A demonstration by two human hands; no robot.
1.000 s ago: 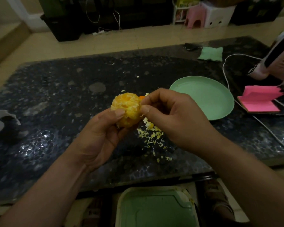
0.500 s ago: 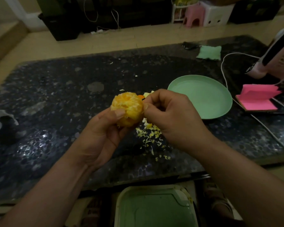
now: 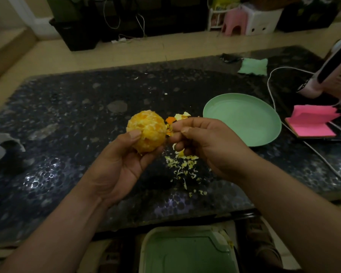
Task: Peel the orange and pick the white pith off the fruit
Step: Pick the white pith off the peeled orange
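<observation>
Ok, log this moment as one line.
phase: pith picking | left hand: grips orange | right hand: pinches pith shred beside orange | table: pith scraps under hands | green plate: right of hands

Dim room: beige floor (image 3: 126, 56), dark speckled table (image 3: 67, 115), pink stool (image 3: 233, 22), dark cabinets (image 3: 165, 16) behind.

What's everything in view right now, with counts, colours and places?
orange: one, yellow-orange, peeled, in left hand
pith scraps: many, pale yellow, on table under right hand
peel pieces: few, orange, beside plate
plate: one, green, table right
sticky notes: one pad, pink, right of plate
cloth: one, green, table's far edge
cable: one, white, table right
bin: one, green, below table's near edge
table: one, dark speckled
left hand: one, holds orange
right hand: one, fingertips pinched beside orange, contents unclear
</observation>
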